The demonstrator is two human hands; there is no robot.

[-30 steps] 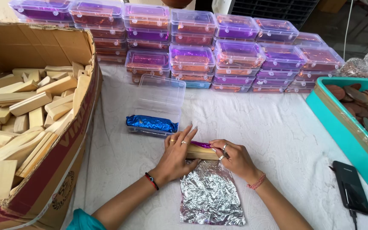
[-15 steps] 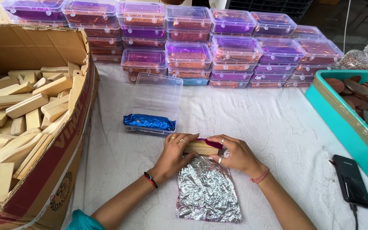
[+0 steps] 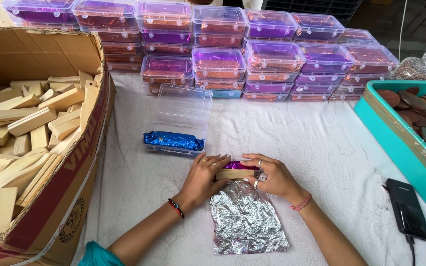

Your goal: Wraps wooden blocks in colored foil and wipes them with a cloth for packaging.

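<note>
Both hands, left [image 3: 202, 178] and right [image 3: 271, 175], grip pinching wooden block [image 3: 234, 173] over foil sheet [image 3: 245, 216].

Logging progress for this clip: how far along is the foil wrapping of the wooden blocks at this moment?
Done: stacks of closed boxes with coloured wrapped pieces fill the back of the table, and one blue-wrapped block lies in the open box. In hand: the left hand and right hand press a wooden block at the top edge of a foil sheet, barely rolled. Left: many bare blocks in the carton.
</note>
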